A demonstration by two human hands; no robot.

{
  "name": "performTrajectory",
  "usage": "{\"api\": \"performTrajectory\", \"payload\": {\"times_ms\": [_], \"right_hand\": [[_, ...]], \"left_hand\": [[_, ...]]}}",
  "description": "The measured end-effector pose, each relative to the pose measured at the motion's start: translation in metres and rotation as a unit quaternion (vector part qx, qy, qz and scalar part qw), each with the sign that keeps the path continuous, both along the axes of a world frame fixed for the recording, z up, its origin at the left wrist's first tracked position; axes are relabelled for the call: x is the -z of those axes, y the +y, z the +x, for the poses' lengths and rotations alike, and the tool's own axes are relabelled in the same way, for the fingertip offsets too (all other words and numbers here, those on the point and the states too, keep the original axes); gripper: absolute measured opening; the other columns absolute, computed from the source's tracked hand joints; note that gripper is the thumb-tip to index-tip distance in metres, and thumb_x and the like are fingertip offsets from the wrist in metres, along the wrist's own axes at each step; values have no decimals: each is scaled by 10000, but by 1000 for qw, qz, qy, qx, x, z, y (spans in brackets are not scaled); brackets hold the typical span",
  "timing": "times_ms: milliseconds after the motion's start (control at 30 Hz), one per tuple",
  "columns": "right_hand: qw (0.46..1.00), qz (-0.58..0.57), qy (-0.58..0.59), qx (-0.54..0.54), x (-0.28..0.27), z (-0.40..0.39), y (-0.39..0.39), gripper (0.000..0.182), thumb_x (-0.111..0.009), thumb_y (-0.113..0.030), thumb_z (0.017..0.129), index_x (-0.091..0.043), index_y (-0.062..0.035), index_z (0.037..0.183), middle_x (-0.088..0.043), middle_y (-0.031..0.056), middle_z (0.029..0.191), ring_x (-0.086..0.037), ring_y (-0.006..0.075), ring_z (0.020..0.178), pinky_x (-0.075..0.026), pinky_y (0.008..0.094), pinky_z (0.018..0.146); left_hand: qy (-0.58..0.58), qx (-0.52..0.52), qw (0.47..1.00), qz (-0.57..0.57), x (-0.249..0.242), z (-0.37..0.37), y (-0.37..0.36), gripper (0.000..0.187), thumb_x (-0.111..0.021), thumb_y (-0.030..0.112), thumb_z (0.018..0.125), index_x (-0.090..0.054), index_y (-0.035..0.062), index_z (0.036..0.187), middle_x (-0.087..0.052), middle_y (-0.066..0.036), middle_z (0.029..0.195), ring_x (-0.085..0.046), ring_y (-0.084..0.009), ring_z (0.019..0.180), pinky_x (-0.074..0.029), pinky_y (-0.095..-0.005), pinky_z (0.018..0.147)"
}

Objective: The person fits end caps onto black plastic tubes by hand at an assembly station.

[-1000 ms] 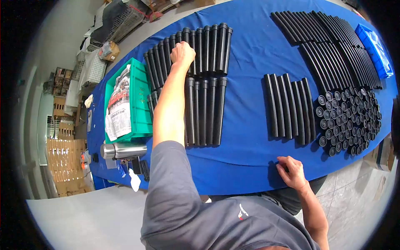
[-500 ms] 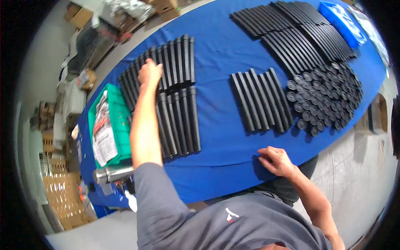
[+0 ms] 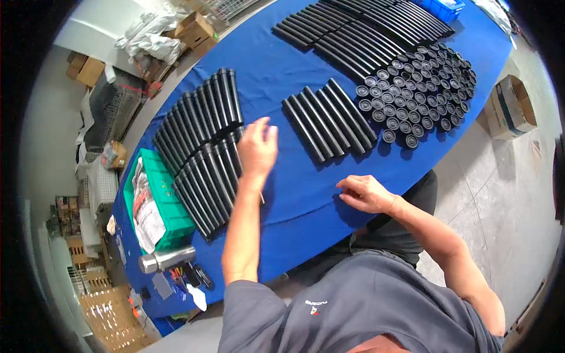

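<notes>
My left hand (image 3: 258, 148) hovers at the right end of the left group of black tubes, empty, with thumb and fingers apart. These capped tubes (image 3: 197, 112) lie side by side in an upper row, and a lower row of tubes (image 3: 206, 188) lies nearer to me. Part of the lower row's right end is hidden behind my hand and forearm. My right hand (image 3: 366, 194), fingers loosely bent and holding nothing, is over the blue cloth near the table's front edge. Beyond it lies a small group of black tubes (image 3: 328, 120) without visible caps.
Many round black caps (image 3: 412, 94) are massed at the right. Behind them are rows of black tubes (image 3: 359, 41) and a blue bin (image 3: 441, 8). A green crate (image 3: 176, 217) with paper, a metal cylinder (image 3: 168, 259) and small tools stand at the left. A cardboard box (image 3: 511, 109) sits on the floor.
My left hand has moved right and nearer to me, off the upper row of tubes. My right hand keeps almost the same pose. The camera view has turned and shifted.
</notes>
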State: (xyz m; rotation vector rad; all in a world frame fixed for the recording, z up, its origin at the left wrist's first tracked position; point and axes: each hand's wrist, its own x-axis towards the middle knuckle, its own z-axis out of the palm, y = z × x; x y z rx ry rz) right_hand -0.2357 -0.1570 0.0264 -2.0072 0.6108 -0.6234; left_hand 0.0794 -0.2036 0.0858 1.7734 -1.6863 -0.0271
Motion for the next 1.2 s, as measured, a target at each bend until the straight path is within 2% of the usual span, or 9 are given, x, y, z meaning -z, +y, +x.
{"api": "performTrajectory", "payload": {"times_ms": [167, 333, 533, 667, 800, 900, 1000, 1100, 1200], "right_hand": [[1000, 2, -29, 9, 0, 0, 2, 246, -700, -130, 920, -626, 4, 1112, -661, 152, 838, -686, 317, 736, -561, 408, 671], [999, -17, -31, 1, -1, 0, 1, 241, -693, -149, 923, -618, 7, 1091, -653, 169, 873, -674, 351, 759, -553, 428, 699], [998, -19, -57, 0, 7, -3, 1, 240, -691, -171, 926, -614, 3, 1071, -635, 167, 870, -672, 362, 784, -550, 440, 703], [994, -86, -48, 49, 6, -7, 6, 216, -715, -177, 916, -623, -30, 1045, -645, 149, 873, -674, 343, 749, -552, 423, 679], [956, -136, -4, 259, -2, -35, 12, 224, -769, -187, 875, -637, -75, 1018, -655, 135, 884, -675, 341, 792, -551, 421, 676], [880, -219, 24, 420, -9, -83, 2, 360, -809, -205, 845, -604, -29, 1083, -635, 146, 928, -659, 338, 820, -543, 420, 699], [860, -214, 131, 444, -13, -116, -10, 534, -840, -285, 823, -528, -11, 1160, -596, 160, 1008, -631, 338, 905, -534, 419, 741], [839, -242, 164, 458, -9, -117, -26, 527, -844, -306, 821, -525, -16, 1123, -613, 165, 993, -643, 347, 904, -539, 427, 744], [829, -231, 191, 471, -1, -110, -37, 517, -849, -309, 820, -523, -26, 1104, -636, 161, 969, -662, 354, 881, -541, 436, 731]], "left_hand": [[-59, 92, 994, 23, 64, -47, 19, 517, -646, 289, 988, -557, 97, 1460, -513, -284, 1477, -457, -472, 1386, -378, -510, 1168], [-109, 114, 987, 44, 82, -53, 22, 437, -564, 324, 1040, -595, 133, 1431, -487, -284, 1505, -416, -475, 1425, -364, -508, 1180], [6, -4, 997, 76, 54, -51, 14, 425, -760, 325, 897, -633, 18, 1163, -693, -223, 1143, -658, -416, 1076, -521, -504, 921], [-5, -71, 992, 101, 56, -51, -2, 530, -731, 258, 865, -534, 22, 1298, -692, -265, 1124, -673, -471, 1027, -530, -535, 893], [-38, -90, 977, 189, 43, -55, 26, 538, -648, 246, 874, -537, 84, 1374, -712, -232, 1118, -681, -458, 1027, -532, -528, 907], [-23, -52, 993, 101, 58, -51, 83, 523, -687, 243, 861, -582, 96, 1352, -722, -221, 1087, -700, -430, 973, -545, -500, 863], [3, -33, 997, 65, 69, -53, 133, 522, -737, 142, 826, -627, 63, 1330, -671, -122, 902, -634, -251, 728, -525, -387, 694], [27, -26, 998, 49, 70, -57, 153, 543, -738, 120, 814, -630, 50, 1342, -637, -84, 859, -569, -199, 674, -500, -355, 652], [56, -51, 993, 88, 62, -63, 153, 538, -731, 124, 807, -632, 47, 1331, -675, -123, 943, -640, -297, 769, -529, -423, 734]]}}
